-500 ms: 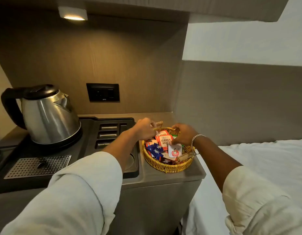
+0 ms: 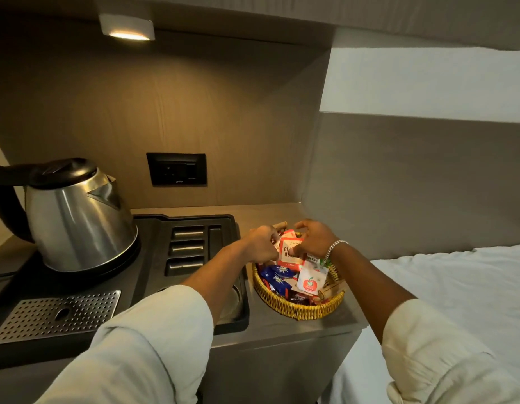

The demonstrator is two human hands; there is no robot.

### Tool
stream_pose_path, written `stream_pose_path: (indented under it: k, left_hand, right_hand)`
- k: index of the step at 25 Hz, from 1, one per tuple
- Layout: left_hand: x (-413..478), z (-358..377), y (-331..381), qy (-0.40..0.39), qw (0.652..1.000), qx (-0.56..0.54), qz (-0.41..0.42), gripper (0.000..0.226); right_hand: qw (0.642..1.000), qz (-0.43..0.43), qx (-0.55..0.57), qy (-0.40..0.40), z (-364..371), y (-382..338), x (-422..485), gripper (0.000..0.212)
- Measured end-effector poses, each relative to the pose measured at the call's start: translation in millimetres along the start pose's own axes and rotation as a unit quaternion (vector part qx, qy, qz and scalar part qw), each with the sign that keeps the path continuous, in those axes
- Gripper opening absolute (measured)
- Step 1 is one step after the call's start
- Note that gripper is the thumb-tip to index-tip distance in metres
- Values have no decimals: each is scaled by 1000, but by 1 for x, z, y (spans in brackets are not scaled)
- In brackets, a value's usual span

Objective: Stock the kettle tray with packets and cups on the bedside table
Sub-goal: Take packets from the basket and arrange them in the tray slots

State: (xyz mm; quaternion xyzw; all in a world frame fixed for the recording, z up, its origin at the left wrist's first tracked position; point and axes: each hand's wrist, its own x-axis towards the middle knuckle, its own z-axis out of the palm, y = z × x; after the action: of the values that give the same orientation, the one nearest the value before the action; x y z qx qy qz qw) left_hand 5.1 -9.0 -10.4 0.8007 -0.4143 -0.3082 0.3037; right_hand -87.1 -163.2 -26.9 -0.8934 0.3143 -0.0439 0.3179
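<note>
One bed (image 2: 445,287), white rumpled sheet, at 3 o'clock of the table.

One bedside table (image 2: 285,330), smooth grey-brown top, squared edges.

One kettle tray (image 2: 153,275), black moulded plastic, rectangular, taking up the table's left half. Three short oblong slots in a column at its centre, one narrow upright slot just beside them; one round cup recess at its 5 o'clock corner, partly hidden by a forearm.

One kettle (image 2: 78,220), brushed steel body, black domed lid and looped handle, standing at the tray's 10 o'clock.

One drip grille (image 2: 57,314), perforated metal, rectangular, at the tray's 7 o'clock.

One wall socket (image 2: 177,169), black, rectangular, at 12 o'clock above the tray.

One basket (image 2: 299,309), round, woven yellow cane, on the table at 3 o'clock of the tray, just beside it. Holds a loose heap of packets; exact count cannot be told.

One red-and-white packet (image 2: 291,252), flat, square, raised at the basket's 12 o'clock.

One left hand (image 2: 260,243) and one right hand (image 2: 314,239), close together over the basket, both pinching the red-and-white packet by its edges. One metal chain bracelet (image 2: 334,247) on the right wrist.
</note>
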Motion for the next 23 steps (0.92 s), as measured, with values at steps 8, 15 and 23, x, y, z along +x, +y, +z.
stream_pose_path:
  k: [8,15,23]
  left_hand:
    - [-5,-52,-21,108,981,-51,153,54]
    - [-2,-85,-67,209,948,-172,167,45]
    - [4,-114,-136,296,919,-242,92,47]
  right_hand:
    - [988,1,149,43,-53,-42,-24,11]
    - [962,-16,265,61,29,-115,6,26]
    - [964,25,259,54,112,-169,60,23]
